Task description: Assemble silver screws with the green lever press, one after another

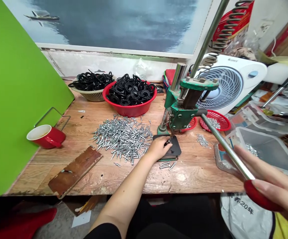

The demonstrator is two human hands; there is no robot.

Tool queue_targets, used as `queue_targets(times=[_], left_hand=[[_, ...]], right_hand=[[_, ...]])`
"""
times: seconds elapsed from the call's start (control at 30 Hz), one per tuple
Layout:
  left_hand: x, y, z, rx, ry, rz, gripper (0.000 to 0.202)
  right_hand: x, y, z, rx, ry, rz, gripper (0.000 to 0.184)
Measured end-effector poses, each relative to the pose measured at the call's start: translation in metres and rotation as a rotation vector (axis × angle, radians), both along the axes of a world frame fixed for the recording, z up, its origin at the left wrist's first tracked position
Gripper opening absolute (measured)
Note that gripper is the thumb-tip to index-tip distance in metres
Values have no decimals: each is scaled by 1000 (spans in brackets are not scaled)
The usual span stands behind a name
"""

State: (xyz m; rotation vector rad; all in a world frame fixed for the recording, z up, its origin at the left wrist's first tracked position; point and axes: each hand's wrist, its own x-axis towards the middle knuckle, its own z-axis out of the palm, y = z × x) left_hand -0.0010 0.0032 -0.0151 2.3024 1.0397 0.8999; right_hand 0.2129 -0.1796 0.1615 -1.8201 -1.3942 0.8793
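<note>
A green hand press (183,116) stands on the wooden table. My left hand (159,148) lies on the black plate (176,146) at its base, fingertips closed together right under the press ram. What they pinch is too small and covered to make out. At the right, my right hand (275,179) is around the red grip (260,196) of the press's long metal lever (225,142), with the thumb lying along it. Left of the press spreads a big heap of metal eye bolts (124,136). Several more eye bolts (167,165) lie just in front of the base.
Black ring-shaped parts fill a red basin (129,110) and a beige basket (91,95) at the back. Red baskets (215,121) and small screws (202,140) lie right of the press, before a white fan (233,83). Clear bins (270,149), a red mug (46,137) and a board (74,171) flank the work.
</note>
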Motion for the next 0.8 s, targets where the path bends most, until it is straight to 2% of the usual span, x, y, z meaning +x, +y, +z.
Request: queue_targets(times=[0.1, 0.17, 0.2, 0.27, 0.37, 0.47, 0.53, 0.57, 0.63, 0.67, 0.73, 0.8], left_hand=[[-1, 2, -4, -2, -2, -21, 30], [-2, 3, -6, -2, -14, -22, 30], [-2, 4, -7, -3, -21, -21, 30], [-3, 5, -9, -8, -34, -19, 30], [-3, 6, -12, -21, -37, -23, 31], [-2, 5, -12, -22, -16, -16, 31], [-2, 4, -10, -26, -2, 1, 31], [-3, 3, -8, -32, 2, 13, 31], [-4, 1, -4, -54, 4, 46, 32], [-4, 1, -2, -76, 2, 65, 34], [-5, 0, 1, -138, -13, 106, 37], [-6, 1, 4, -204, -50, 128, 32]], right_hand=[[-3, 25, 13, -460, 251, -79, 56], [-14, 36, 10, -575, 289, -100, 46], [-22, 38, 2, -549, 279, -98, 41], [-36, 40, -24, -392, 276, -63, 36], [-49, 50, -86, -115, 278, -52, 30], [-51, 88, -149, 127, 195, -72, 26], [-51, 122, -178, 288, 22, -120, 25], [-51, 137, -186, 342, -58, -134, 25], [-52, 151, -191, 398, -135, -123, 27], [-51, 148, -187, 407, -126, -98, 29], [-47, 122, -171, 429, -78, -67, 40], [-36, 78, -142, 496, -74, -57, 52]])
